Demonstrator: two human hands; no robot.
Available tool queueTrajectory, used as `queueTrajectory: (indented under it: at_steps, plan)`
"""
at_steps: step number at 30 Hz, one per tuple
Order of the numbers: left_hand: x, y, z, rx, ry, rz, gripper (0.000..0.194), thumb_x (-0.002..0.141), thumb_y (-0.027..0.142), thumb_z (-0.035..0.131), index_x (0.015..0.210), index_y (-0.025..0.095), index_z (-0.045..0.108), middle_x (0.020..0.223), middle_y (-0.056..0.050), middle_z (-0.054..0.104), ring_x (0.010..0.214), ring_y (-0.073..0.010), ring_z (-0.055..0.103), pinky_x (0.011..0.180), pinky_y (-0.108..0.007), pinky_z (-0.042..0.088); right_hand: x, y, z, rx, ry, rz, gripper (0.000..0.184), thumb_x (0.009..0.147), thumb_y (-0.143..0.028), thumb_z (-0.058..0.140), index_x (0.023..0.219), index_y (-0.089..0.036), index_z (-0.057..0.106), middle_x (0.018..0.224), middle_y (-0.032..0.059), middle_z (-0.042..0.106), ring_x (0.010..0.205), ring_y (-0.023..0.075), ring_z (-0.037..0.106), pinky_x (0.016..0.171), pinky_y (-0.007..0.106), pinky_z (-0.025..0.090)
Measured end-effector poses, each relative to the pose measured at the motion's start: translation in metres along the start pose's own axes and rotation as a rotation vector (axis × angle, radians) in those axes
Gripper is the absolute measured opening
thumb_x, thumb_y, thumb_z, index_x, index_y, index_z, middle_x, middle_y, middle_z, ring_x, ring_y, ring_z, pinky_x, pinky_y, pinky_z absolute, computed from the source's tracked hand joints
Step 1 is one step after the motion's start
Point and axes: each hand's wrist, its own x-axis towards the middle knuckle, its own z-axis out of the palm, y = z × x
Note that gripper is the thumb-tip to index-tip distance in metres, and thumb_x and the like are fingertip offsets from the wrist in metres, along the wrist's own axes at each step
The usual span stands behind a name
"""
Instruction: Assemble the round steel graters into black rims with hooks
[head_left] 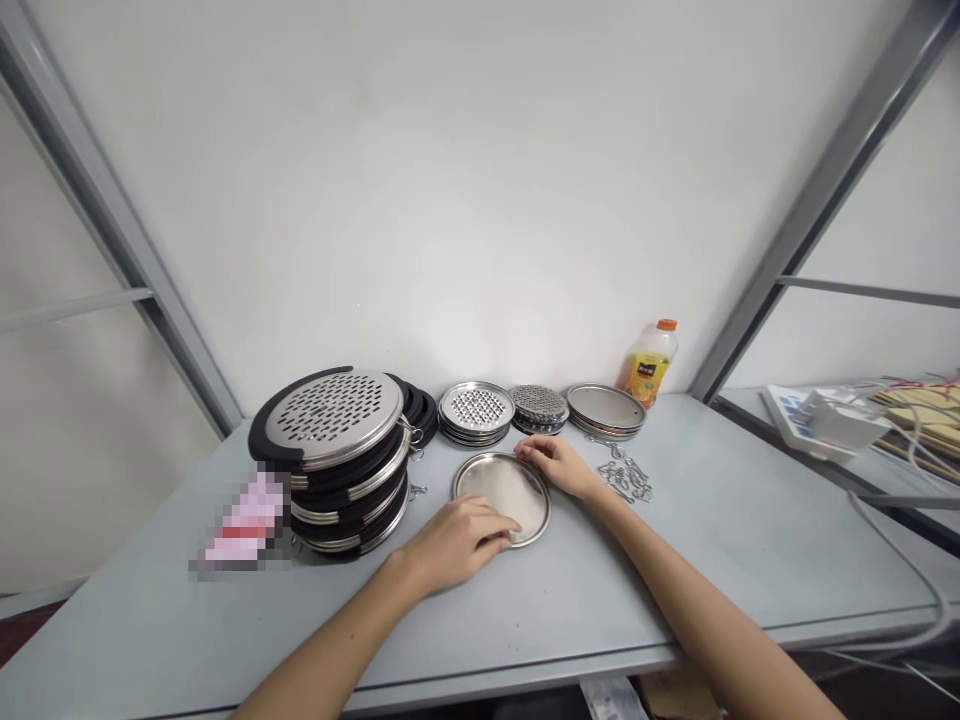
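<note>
A shallow round metal dish with a raised rim lies flat on the grey table in front of me. My left hand is closed at its near left edge, thumb and fingers over the rim. At the far right edge my right hand has its fingers curled against the rim; part of its grip is hidden. Behind the dish stand a stack of perforated grater discs, a smaller stack of finer discs and a stack of plain metal dishes. Small metal clasps with chains lie right of my right hand.
A tall stack of black-rimmed round graters stands at left, with black rings behind it. A juice bottle stands by the wall. On the right are a power strip, cables and a metal frame post.
</note>
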Motion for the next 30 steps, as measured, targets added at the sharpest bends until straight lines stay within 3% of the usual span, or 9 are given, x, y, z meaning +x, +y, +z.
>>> queueTrajectory:
  at_steps: [5,9,14,18,25,30]
  plan:
    - [-0.003,-0.012,-0.004,0.158,0.148,-0.198,0.031,0.084,0.025,0.063,0.114,0.023,0.061,0.116,-0.007,0.061,0.110,-0.0244,0.052,0.098,-0.039,0.041,-0.001,0.002,-0.002,-0.083,0.039,-0.013,0.027,0.085,-0.034,0.051,0.088,-0.015,0.070,0.091,0.0083,0.073,0.085,0.0238,0.065,0.078,0.035,0.050]
    - [-0.005,-0.020,-0.002,0.204,0.153,-0.349,0.040,0.086,0.031,0.058,0.125,0.019,0.054,0.132,-0.013,0.048,0.124,-0.0296,0.044,0.102,-0.044,0.040,-0.002,0.003,-0.002,-0.169,0.054,-0.024,0.024,0.084,-0.030,0.051,0.091,-0.016,0.070,0.091,0.0084,0.072,0.083,0.0232,0.065,0.074,0.034,0.050]
    - [-0.002,-0.018,0.000,0.237,0.205,-0.343,0.035,0.089,0.014,0.045,0.122,0.021,0.055,0.136,-0.011,0.043,0.128,-0.0263,0.041,0.106,-0.042,0.037,-0.004,0.001,-0.003,-0.310,0.051,-0.142,0.027,0.077,-0.011,0.047,0.092,-0.017,0.069,0.098,0.0083,0.069,0.094,0.0230,0.062,0.081,0.035,0.048]
    - [0.000,-0.017,0.001,0.231,0.245,-0.335,0.031,0.088,0.026,0.053,0.118,0.021,0.057,0.129,-0.011,0.049,0.123,-0.0274,0.045,0.104,-0.044,0.040,-0.004,0.001,-0.003,-0.333,0.021,-0.171,0.036,0.072,-0.003,0.042,0.091,-0.017,0.069,0.096,0.0080,0.069,0.093,0.0217,0.061,0.085,0.036,0.047]
    - [-0.004,-0.016,0.001,0.197,0.194,-0.345,0.043,0.081,0.039,0.064,0.120,0.022,0.055,0.132,-0.012,0.047,0.126,-0.0298,0.042,0.105,-0.046,0.037,-0.006,-0.004,-0.003,-0.308,-0.049,-0.197,0.028,0.078,-0.009,0.047,0.091,-0.018,0.070,0.093,0.0070,0.069,0.087,0.0204,0.062,0.078,0.033,0.048]
    - [-0.004,-0.021,0.002,0.232,0.131,-0.414,0.035,0.090,0.031,0.053,0.124,0.020,0.052,0.136,-0.013,0.044,0.130,-0.0280,0.038,0.106,-0.044,0.036,-0.008,-0.008,-0.002,-0.315,-0.054,-0.227,0.023,0.080,-0.017,0.053,0.094,-0.019,0.071,0.103,0.0095,0.066,0.095,0.0229,0.061,0.086,0.037,0.048]
